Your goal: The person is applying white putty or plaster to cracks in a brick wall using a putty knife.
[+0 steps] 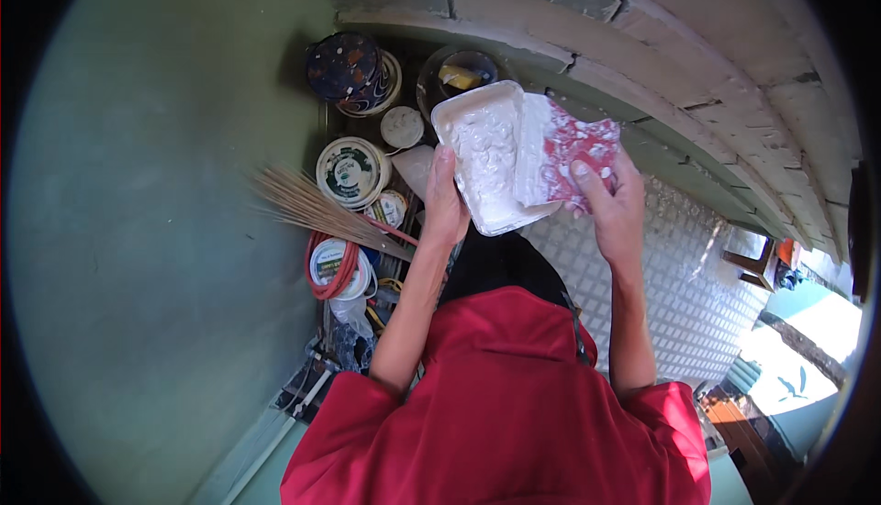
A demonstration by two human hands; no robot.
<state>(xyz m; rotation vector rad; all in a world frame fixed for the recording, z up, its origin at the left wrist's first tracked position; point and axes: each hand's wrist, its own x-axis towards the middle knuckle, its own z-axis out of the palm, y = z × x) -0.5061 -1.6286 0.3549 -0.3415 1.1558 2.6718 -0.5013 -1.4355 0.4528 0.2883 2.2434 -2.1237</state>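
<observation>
I am seeing the left hand (pixel 445 207) gripping the white tray (pixel 486 161) of white paste by its near edge, thumb curled over the rim. Right hand (pixel 613 207), just right of the tray, is pinching a red-and-white smeared trowel (pixel 564 152), blade resting in the tray.

- One white rectangular plastic tray (pixel 485 152) filled with white paste.
- One flat red-and-white smeared trowel blade (pixel 574 152), at the tray's right edge.
- Two bare hands: the left hand (pixel 445 207) and the right hand (pixel 613 207).
- Four round lidded paint tubs on the left: one dark spattered tub (pixel 347 69) farthest, one white-lidded tub (pixel 351 170), one small yellowish tub (pixel 392 208), one nearest tub (pixel 335 265).
- One small round white lid (pixel 402 126).
- One open dark bucket (pixel 459 72), far.
- One straw broom head (pixel 312 207).
- One red coiled hose (pixel 344 276).
</observation>
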